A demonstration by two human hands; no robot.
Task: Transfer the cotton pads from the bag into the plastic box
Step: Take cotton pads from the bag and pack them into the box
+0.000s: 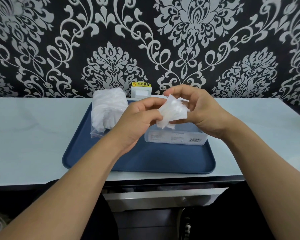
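A fanned stack of white cotton pads (pixel 171 113) is held between both hands above the clear plastic box (pixel 176 137). My left hand (pixel 137 118) pinches the stack's left side with thumb and fingers. My right hand (pixel 199 110) curls round its right side from behind. The box stands on the right part of a blue tray (pixel 145 161), and a barcode label shows on its front wall. A clear bag (pixel 107 110) with more white pads lies on the tray's back left. My hands hide the inside of the box.
The tray rests on a pale tabletop (pixel 33 135) against a patterned wall. A white wall socket with a yellow warning sticker (pixel 141 90) sits behind the tray. Below the table's front edge is a white drawer front (pixel 163 196).
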